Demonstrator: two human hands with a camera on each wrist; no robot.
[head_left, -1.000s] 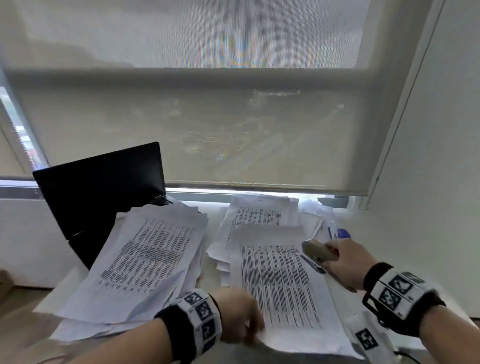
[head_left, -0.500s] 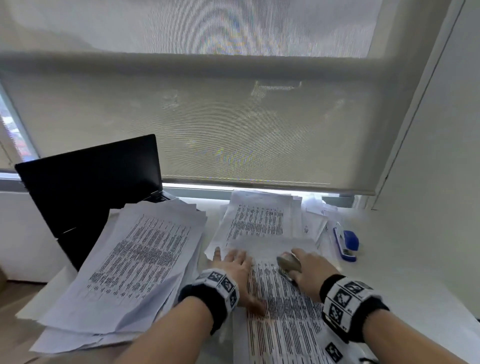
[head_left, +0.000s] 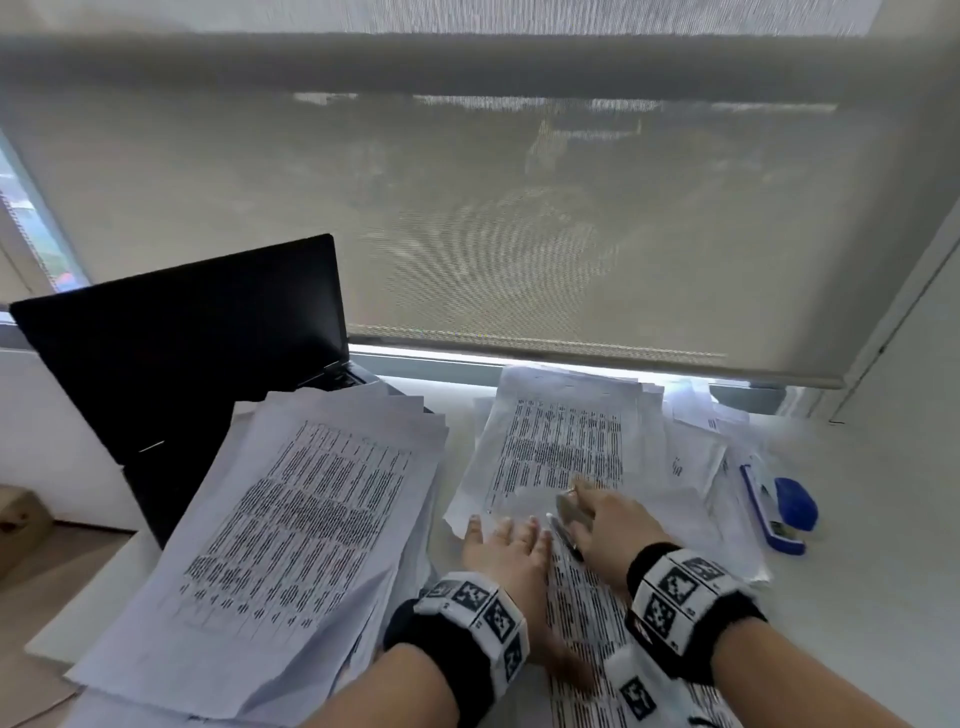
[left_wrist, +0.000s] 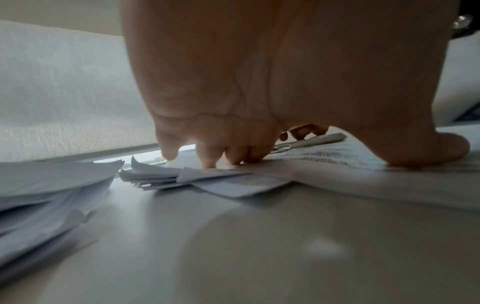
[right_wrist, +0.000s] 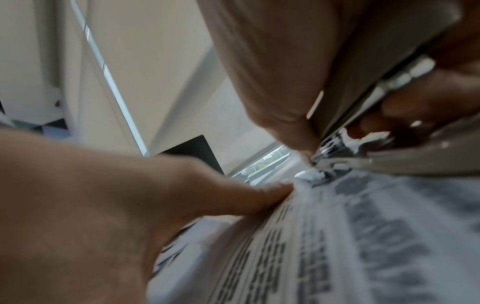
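My right hand is curled tight round the grey stapler, whose nose sits at the top edge of the printed sheet. The stapler lies inside my grip, poking out toward 11 o'clock. My left hand lies flat at 9 o'clock of it, its straight fingers pressing the sheet down and gripping nothing, with 1 finger just beside the stapler. A blue stapler rests at 3 o'clock, well apart. A loose paper pile and a laptop sit toward 9 and 10 o'clock.
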